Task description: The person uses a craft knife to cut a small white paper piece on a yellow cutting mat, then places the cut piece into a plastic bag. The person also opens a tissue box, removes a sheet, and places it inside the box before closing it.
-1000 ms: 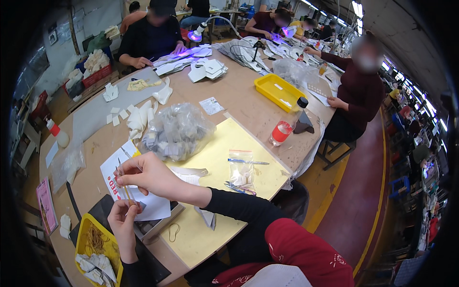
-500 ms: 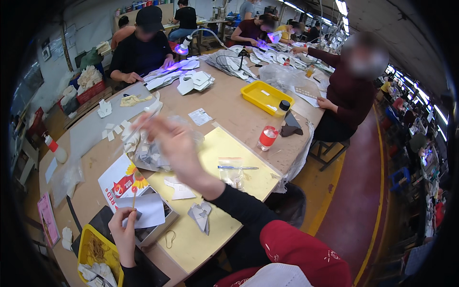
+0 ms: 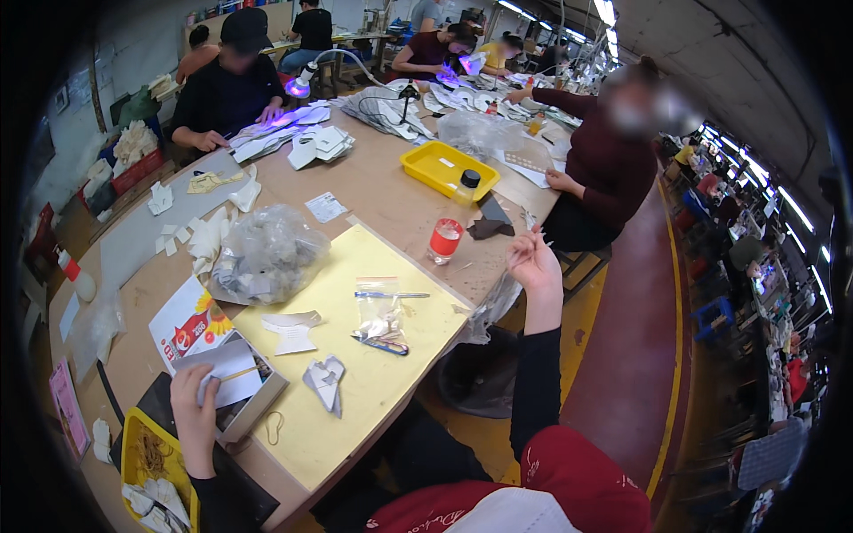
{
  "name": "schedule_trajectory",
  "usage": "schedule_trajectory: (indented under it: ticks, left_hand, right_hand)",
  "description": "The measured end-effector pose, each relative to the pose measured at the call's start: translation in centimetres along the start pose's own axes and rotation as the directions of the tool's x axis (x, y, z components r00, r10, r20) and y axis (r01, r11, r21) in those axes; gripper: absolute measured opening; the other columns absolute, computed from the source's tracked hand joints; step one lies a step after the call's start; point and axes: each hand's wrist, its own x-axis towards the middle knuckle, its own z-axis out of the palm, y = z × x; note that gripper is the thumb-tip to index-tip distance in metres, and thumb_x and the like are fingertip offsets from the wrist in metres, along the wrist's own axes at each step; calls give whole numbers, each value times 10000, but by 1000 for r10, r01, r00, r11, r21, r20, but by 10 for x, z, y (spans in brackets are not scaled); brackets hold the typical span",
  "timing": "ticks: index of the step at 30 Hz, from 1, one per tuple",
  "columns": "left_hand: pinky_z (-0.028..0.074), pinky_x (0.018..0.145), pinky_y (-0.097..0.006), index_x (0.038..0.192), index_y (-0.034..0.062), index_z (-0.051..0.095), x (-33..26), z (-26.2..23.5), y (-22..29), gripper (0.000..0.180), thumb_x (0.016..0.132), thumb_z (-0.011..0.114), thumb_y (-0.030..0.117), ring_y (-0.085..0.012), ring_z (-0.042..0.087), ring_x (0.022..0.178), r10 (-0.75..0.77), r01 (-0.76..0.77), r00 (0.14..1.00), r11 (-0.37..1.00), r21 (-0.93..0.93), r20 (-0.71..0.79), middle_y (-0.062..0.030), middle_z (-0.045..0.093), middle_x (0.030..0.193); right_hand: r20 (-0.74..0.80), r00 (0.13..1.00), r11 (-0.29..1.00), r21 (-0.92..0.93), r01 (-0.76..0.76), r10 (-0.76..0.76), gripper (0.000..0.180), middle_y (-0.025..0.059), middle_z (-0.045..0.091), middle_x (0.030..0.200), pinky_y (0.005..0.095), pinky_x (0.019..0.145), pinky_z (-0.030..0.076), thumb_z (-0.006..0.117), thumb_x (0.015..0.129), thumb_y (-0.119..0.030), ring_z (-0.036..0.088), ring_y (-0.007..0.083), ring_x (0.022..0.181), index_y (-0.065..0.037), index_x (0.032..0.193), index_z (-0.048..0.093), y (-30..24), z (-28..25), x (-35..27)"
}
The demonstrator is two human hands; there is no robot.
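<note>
My left hand (image 3: 194,404) has its fingers curled at the near left side of a small open grey box (image 3: 253,404). Between thumb and fingers is something small and bluish-grey that I cannot make out. White paper (image 3: 227,366) lies over the box, with a thin wooden stick (image 3: 238,376) across it, one end close to my fingertips. My right hand (image 3: 535,262) is raised beyond the table's right edge, fingers pinched together around small whitish scraps (image 3: 530,219). On the yellow sheet (image 3: 355,391) lie a grey-and-white cut piece (image 3: 325,384), a perforated white piece (image 3: 293,331) and a rubber band (image 3: 275,427).
A clear bag of grey scraps (image 3: 271,253), a zip bag (image 3: 380,311) with a blue pen (image 3: 391,294), a red-labelled bottle (image 3: 444,240) and a yellow tray (image 3: 449,169) are on the table. A yellow basket (image 3: 133,453) stands at lower left. Co-workers sit across and at right.
My right hand has swung from above the scrap bag to the table's right side. My left hand has moved left over the box; the stick, upright before, now lies across the paper.
</note>
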Motion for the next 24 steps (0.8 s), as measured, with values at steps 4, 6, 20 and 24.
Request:
schedule_trajectory:
  ticks: [4,6,20,24]
  left_hand:
    - [437,920,-402,1050,-10,635,5,-6,6,194,860,616,26,-344,578,1023,-3,1,998,999,-38,-58,-156,632,1049]
    - [435,920,-405,1052,-10,635,4,-7,5,195,861,614,23,-347,578,1022,13,-15,998,999,-36,-57,-160,633,1036]
    - [457,889,-390,1043,-1,634,4,1,1,179,870,609,-37,-336,602,979,47,-49,994,999,-20,-101,-152,642,991]
    - [464,876,-385,1035,-2,634,6,2,-1,170,871,609,-45,-330,610,966,58,-60,992,998,-10,-109,-148,642,982]
  right_hand:
    - [117,984,990,-50,-131,136,326,-35,354,649,242,477,249,384,1073,-315,263,87,497,-106,1051,633,-15,10,1]
    - [127,982,987,-102,-126,139,328,-41,355,654,237,472,237,380,1075,-314,254,79,495,-97,1050,625,-12,9,-5]
    - [227,927,954,-63,-292,298,272,-39,349,667,239,486,235,434,1060,-257,266,75,511,-45,1063,603,-30,9,-3]
    - [202,915,936,-28,-351,349,284,-38,360,678,238,497,247,425,1065,-259,283,79,529,-34,1093,595,-37,-8,22]
